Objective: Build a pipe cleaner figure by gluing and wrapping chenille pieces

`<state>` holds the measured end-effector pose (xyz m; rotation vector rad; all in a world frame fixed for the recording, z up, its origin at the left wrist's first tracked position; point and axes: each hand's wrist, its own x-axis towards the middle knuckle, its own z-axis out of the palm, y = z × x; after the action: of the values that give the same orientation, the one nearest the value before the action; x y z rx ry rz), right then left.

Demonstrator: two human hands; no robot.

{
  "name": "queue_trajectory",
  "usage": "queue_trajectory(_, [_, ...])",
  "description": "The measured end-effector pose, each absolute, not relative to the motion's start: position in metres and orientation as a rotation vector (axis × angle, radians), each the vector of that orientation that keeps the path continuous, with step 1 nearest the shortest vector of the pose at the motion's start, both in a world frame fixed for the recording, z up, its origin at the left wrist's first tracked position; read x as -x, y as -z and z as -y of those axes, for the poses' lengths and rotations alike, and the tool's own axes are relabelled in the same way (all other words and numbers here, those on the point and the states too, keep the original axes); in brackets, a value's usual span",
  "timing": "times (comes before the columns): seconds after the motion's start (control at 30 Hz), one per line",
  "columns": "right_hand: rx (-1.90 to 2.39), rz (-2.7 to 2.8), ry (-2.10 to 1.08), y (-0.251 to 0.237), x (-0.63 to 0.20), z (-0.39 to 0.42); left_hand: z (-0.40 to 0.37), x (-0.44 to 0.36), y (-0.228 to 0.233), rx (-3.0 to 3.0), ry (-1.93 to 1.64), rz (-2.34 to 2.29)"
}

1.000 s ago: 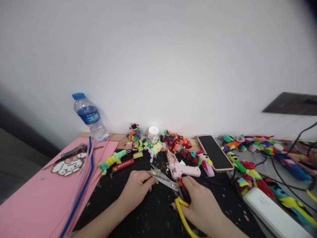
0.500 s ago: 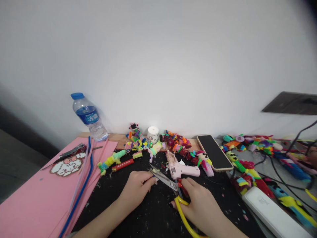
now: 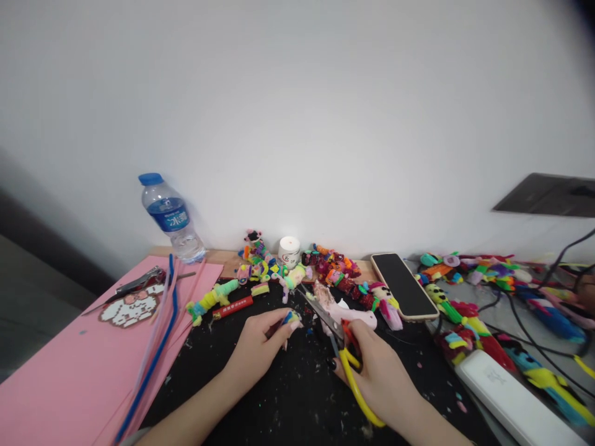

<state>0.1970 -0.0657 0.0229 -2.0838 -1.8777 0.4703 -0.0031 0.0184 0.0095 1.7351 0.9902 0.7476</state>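
My left hand (image 3: pixel 258 348) pinches a small multicoloured fuzzy piece (image 3: pixel 292 318) between thumb and fingertips, just above the black mat (image 3: pixel 288 396). My right hand (image 3: pixel 379 375) grips the yellow handles of a pair of scissors (image 3: pixel 341 350); the metal blades point up and to the left, away from the fuzzy piece. Behind the blades lies a pink glue gun (image 3: pixel 341 313).
A water bottle (image 3: pixel 170 217) stands at the back left by pink foam sheets (image 3: pixel 69 365) with pipe cleaners (image 3: pixel 158 334). Pipe-cleaner figures (image 3: pixel 297 266), a white jar (image 3: pixel 289 251), a phone (image 3: pixel 404 285), cables and a white power strip (image 3: pixel 511 402) crowd the back and right.
The scissors swung from lying flat across the fuzzy piece to pointing up and away. My left hand lifted the piece slightly, and my right hand shifted right.
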Motion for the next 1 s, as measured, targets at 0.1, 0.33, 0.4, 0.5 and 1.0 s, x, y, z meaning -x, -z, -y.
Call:
queue_trajectory(0.1, [2.065, 1.889, -0.453, -0.023, -0.197, 0.065, -0.02, 0.002, -0.009, -1.579, -0.767, -0.939])
queue_trajectory(0.33, [2.084, 1.936, -0.436, -0.022, -0.196, 0.065, -0.023, -0.001, -0.005, -1.282, -0.82, -0.845])
queue_trajectory(0.4, [2.095, 1.956, -0.428, -0.022, -0.195, 0.065, -0.023, -0.002, -0.006, -1.269, -0.802, -0.815])
queue_trajectory(0.5, [2.096, 1.983, -0.407, -0.022, -0.195, 0.066, -0.023, -0.002, -0.008, -1.263, -0.781, -0.776])
queue_trajectory(1.0, [2.071, 2.012, -0.361, -0.022, -0.197, 0.066, -0.024, 0.001, 0.004, -1.308, -0.71, -0.717])
